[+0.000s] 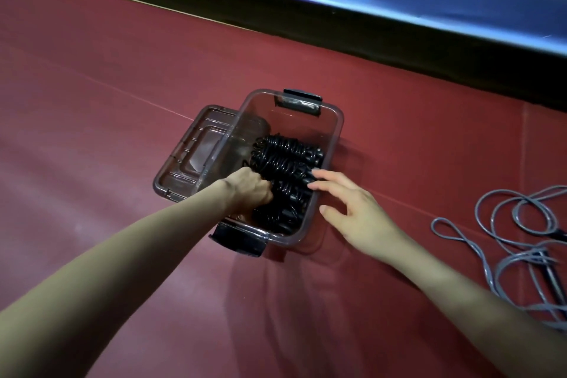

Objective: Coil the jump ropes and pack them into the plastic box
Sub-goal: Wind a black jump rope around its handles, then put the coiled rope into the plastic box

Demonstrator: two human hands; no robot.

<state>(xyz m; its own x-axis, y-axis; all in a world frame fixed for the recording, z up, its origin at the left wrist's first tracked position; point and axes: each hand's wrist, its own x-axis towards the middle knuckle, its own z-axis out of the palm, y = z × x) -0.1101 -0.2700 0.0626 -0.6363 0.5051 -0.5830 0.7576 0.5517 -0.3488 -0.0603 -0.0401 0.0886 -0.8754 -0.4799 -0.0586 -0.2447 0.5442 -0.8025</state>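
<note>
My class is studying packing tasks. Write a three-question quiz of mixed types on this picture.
1. True or false: the grey jump rope lies loose on the red mat, outside the clear plastic box.
2. Which hand reaches into the box among the coiled black jump ropes? A left hand B right hand
3. Fill in: the clear plastic lid lies ____ the box.

Key: 1 true; 2 A; 3 beside.

Clear glossy plastic box (333, 138), black latches; glossy black coiled ropes (285, 156); matt maroon floor mat (122, 70); smooth grey rope (503, 224).
</note>
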